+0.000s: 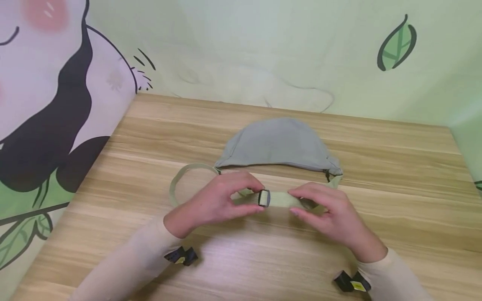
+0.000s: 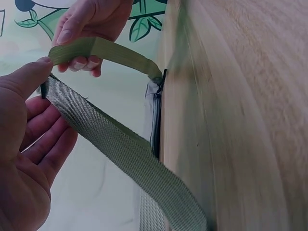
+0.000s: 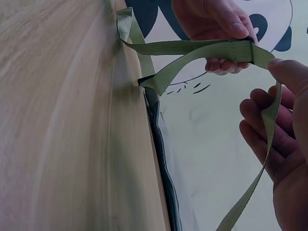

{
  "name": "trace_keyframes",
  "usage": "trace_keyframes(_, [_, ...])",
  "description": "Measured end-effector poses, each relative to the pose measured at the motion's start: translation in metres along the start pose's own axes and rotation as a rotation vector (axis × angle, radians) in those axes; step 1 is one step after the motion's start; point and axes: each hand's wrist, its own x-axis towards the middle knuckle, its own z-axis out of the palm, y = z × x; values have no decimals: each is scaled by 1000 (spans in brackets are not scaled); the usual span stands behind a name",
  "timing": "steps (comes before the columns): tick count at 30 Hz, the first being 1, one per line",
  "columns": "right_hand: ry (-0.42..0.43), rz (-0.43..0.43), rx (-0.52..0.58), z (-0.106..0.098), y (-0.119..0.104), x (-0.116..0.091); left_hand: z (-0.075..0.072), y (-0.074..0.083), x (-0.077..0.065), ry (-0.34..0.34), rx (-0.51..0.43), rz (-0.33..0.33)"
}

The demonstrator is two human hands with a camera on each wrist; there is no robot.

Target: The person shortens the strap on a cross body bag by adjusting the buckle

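Bag: one, grey (image 1: 276, 144); lies on the table beyond both hands, curved side toward the wall, straighter side toward the person.
Zip: one dark line (image 1: 306, 166) seen along the near side of the bag, with a dark pull (image 1: 327, 175) near the right corner.
Strap: one, pale green (image 1: 279, 199); raised off the table between the hands. A loop of it curves out left of the bag; on the right it runs back to the bag's right corner.
Buckle: one dark slider seen clearly (image 1: 267, 198), threaded on the strap, at the left hand's fingertips.
Hands: two, facing each other, apart, with a short flat stretch of strap between them.
Left hand (image 1: 222, 196): nearly closed at the tips, thumb and forefinger pinching the strap at the buckle; the other fingers are loosely bent behind the strap in the left wrist view.
Right hand (image 1: 331, 213): thumb and forefinger pinch the strap by its edges, well short of the buckle; the other fingers are half curled in the right wrist view.
Sleeves: two, pale (image 1: 128, 255).
Black devices: two, one by the left wrist (image 1: 181, 256), one by the right (image 1: 352, 281).
Table: one, wood-grained (image 1: 113, 209).
Wall: pale green (image 1: 226, 50), with one leaf drawing (image 1: 397, 44) at upper right.
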Motion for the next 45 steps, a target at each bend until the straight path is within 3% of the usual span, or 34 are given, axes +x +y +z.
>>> trace_keyframes(10, [7,9,-27,5,-3,1,5,1,-6,38,-68,-49])
trace_keyframes(18, [63,-56,8,10,-5,4,6,2,-9,39,-93,-96])
trace_keyframes(25, [43,3,22,14,-6,0,6,4,-9,63,-140,-132])
trace_keyframes(36, [34,26,7,15,-9,2,7,6,-3,60,-144,-109])
trace_keyframes(45, [16,24,-44,15,-15,7,11,6,4,-8,-75,-84])
